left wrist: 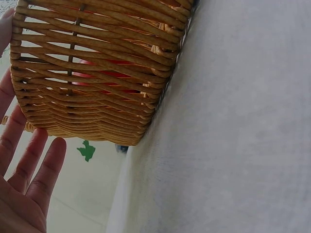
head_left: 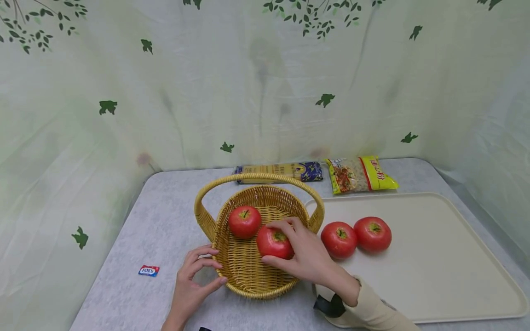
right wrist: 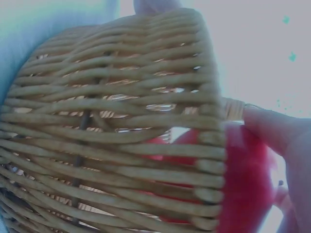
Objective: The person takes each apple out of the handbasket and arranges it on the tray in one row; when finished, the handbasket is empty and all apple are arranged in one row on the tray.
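Observation:
A round wicker basket (head_left: 261, 292) with an arched handle stands on the table, one red apple (head_left: 244, 222) inside at the back left. My right hand (head_left: 304, 253) reaches over the basket's right side and grips a second apple (head_left: 274, 243) between thumb and fingers. In the right wrist view, that apple (right wrist: 245, 179) shows above the rim, partly behind the weave. My left hand (head_left: 192, 280) is at the basket's left front, fingertips on the rim. In the left wrist view its fingers (left wrist: 46, 167) extend fairly straight beside the woven wall.
On the right lies a large cream tray (head_left: 434, 271), with two apples (head_left: 356, 236) near its left side. Behind are a pack of noodles (head_left: 281, 171) and a yellow food bag (head_left: 360, 174). A small red-and-blue packet (head_left: 149, 271) lies left of the basket.

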The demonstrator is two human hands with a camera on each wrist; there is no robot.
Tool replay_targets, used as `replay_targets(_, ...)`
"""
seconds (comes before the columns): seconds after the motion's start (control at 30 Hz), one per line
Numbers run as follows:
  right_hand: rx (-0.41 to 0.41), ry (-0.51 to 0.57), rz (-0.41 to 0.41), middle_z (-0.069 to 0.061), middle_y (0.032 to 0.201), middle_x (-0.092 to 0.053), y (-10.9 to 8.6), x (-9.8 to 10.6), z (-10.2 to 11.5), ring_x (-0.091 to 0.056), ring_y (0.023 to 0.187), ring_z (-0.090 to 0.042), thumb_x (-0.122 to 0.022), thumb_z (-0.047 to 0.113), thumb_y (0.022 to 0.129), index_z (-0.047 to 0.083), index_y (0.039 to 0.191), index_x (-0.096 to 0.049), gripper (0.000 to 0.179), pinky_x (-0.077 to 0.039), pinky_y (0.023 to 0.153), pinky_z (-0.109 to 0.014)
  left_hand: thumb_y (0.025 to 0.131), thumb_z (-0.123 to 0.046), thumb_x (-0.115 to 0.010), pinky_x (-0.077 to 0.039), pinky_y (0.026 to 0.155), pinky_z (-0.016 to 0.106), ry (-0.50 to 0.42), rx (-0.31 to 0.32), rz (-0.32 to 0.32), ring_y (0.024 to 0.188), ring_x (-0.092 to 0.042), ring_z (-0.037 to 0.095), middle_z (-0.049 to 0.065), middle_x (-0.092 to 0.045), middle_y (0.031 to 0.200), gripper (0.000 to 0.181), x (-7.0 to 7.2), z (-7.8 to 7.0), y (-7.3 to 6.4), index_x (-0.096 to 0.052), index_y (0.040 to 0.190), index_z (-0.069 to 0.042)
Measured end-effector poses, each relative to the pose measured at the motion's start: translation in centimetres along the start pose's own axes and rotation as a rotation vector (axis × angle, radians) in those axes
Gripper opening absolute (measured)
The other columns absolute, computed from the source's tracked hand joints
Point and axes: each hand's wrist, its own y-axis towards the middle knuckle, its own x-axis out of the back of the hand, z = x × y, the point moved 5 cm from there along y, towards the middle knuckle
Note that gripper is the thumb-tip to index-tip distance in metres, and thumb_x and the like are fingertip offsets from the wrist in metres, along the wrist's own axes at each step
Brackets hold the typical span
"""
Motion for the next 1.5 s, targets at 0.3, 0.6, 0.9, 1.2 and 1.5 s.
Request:
replay_targets(0.3,0.067,0.220,-0.097,0.010,0.129,-0.042,-1.0,1.9,0.7,-0.051,0.107,-0.010,-0.067,0.058,0.079,0.040,0.131,-0.043,0.060,-0.052,0.079,-0.034,0.054,0.017,-0.081,-0.038,0.094,0.022,0.005,0.005,0.003,0.114,-0.047,0.033,0.021,-0.058,0.104,0.040,0.0,-0.1,0.0,-0.066,0.085,-0.003)
replay_targets(0.6,0.181,0.357,-0.144,0.003,0.135,-0.042,-2.4,3.2,0.8,-0.045,0.118,-0.017,-0.078,0.036,0.078,0.026,0.134,-0.044,0.066,-0.052,0.082,-0.040,0.053,0.016,-0.083,-0.037,0.096,0.024,0.005,0.003,-0.007,0.116,-0.046,0.032,0.019,-0.059,0.106,0.046,0.0,1.9,-0.8,-0.068,0.088,-0.010)
replay_targets(0.9,0.223,0.452,-0.263,-0.003,0.133,-0.046,-4.2,4.7,-0.9,-0.042,0.122,-0.024,-0.087,0.015,0.066,0.013,0.132,-0.045,0.078,-0.053,0.082,-0.039,0.057,0.013,-0.084,-0.036,0.098,0.024,-0.006,0.036,0.014,0.120,-0.044,0.028,0.016,-0.058,0.111,0.046,-0.2,3.4,-1.4,-0.068,0.092,-0.014)
replay_targets(1.2,0.236,0.451,-0.438,-0.017,0.127,-0.050,-6.2,7.5,-3.4,-0.047,0.116,-0.022,-0.086,-0.002,0.054,-0.004,0.125,-0.048,0.081,-0.051,0.080,-0.025,0.060,0.019,-0.078,-0.035,0.096,0.021,-0.019,0.080,0.027,0.117,-0.044,0.028,0.021,-0.056,0.108,0.039,-0.3,1.2,-0.4,-0.065,0.087,-0.005)
replay_targets(1.5,0.075,0.314,-0.525,-0.008,0.129,-0.050,-7.9,10.4,-6.5,-0.045,0.116,-0.018,-0.081,-0.012,0.054,-0.003,0.130,-0.046,0.084,-0.048,0.080,-0.016,0.064,0.019,-0.075,-0.035,0.092,0.020,-0.006,0.099,0.026,0.110,-0.045,0.023,0.021,-0.054,0.106,0.036,-0.5,0.1,0.1,-0.062,0.084,-0.008)
